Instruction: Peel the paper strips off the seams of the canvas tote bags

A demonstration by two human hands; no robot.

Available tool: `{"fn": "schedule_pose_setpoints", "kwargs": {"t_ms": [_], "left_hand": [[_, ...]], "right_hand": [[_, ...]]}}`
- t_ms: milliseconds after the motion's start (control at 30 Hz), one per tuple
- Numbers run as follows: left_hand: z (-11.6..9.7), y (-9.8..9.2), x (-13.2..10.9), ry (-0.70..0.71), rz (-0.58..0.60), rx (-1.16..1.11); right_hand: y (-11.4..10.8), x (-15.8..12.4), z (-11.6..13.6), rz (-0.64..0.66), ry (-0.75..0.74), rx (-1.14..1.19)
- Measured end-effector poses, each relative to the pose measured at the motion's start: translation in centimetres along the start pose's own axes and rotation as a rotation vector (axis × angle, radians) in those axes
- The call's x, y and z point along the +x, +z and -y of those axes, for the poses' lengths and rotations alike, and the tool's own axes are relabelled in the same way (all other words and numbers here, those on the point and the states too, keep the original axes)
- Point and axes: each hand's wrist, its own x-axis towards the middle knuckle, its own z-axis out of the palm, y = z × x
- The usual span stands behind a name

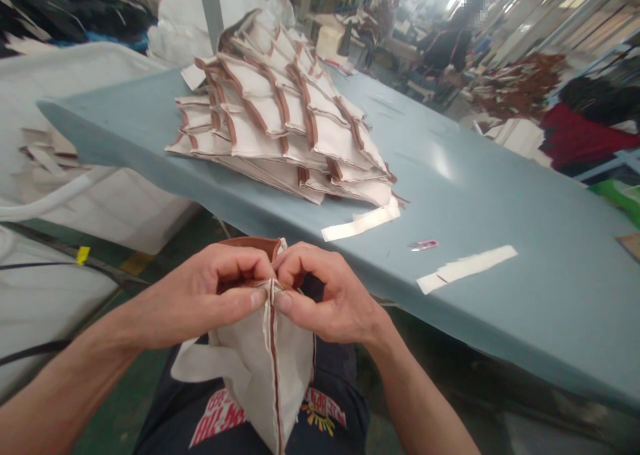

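Observation:
A cream fabric bag piece (295, 362) with a brown-edged seam hangs over my lap, its seam running down toward me. At the top of that seam, my left hand (215, 295) pinches the cloth on the left side. My right hand (325, 288) pinches it just to the right, thumbs close together on either side of the seam. Brown lining shows at the piece's upper opening behind my fingers. A loose cream flap sticks out to the left below my left hand. My fingertips inside the fold are partly hidden.
On the blue-covered table (465, 202) lies a large pile of similar cream pieces (285, 115) with brown edges. Nearer me are pink-handled thread snips (424, 245) and cream strips (467, 268). A white bin (115, 62) stands left; a person (450, 42) sits far back.

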Motion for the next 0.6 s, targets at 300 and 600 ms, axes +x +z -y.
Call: {"fn": "schedule_pose_setpoints", "kwargs": {"t_ms": [300, 600], "left_hand": [[-0.13, 0.41, 0.13, -0.066, -0.004, 0.043], [-0.36, 0.83, 0.27, -0.080, -0.033, 0.044]], "right_hand": [[0.05, -0.07, 0.00, -0.030, -0.059, -0.105], [-0.24, -0.01, 0.49, 0.000, -0.012, -0.094]]}}
